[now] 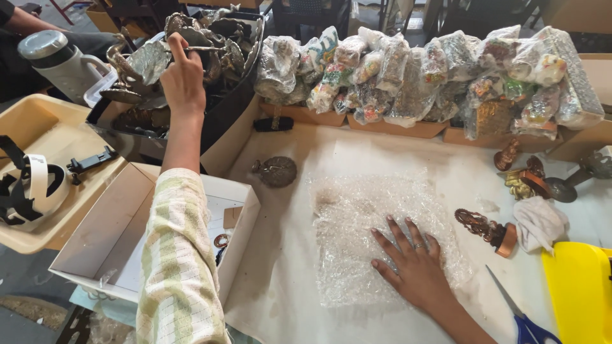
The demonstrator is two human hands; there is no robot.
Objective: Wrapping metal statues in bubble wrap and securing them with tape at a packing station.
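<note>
Your left hand (pixel 183 79) reaches up past the counter's far left corner into the black crate (pixel 236 95) of metal figurines. Its fingers close around a silvery peacock-shaped piece (pixel 148 62), forefinger raised along the top; the grip looks pinched on the fan's edge, though the palm side is hidden, so I cannot tell how firmly it has it. That piece is likely cast metal: heavy for its size, stiff, with thin feather edges that snag on its neighbours, so a hold low at the base or body would serve better than the fan.

Your right hand (pixel 417 267) lies flat, fingers spread and holding nothing, on the sheet of bubble wrap (pixel 373 216) in the middle of the counter (pixel 280 274). The wrap is light, soft and slippery; it will slide unless pinned, as your palm pins it now near the front edge.

Beyond the sheet's far left corner lies another round peacock figurine (pixel 276 171). A small copper figurine (pixel 488 229) and a white cloth (pixel 539 220) sit near the right edge, with blue-handled scissors (pixel 519 318) at the front right beside a yellow tray (pixel 580 293). Bagged, wrapped figurines (pixel 421 73) line the far edge. An open white box (pixel 115 236) sits off the left edge.
</note>
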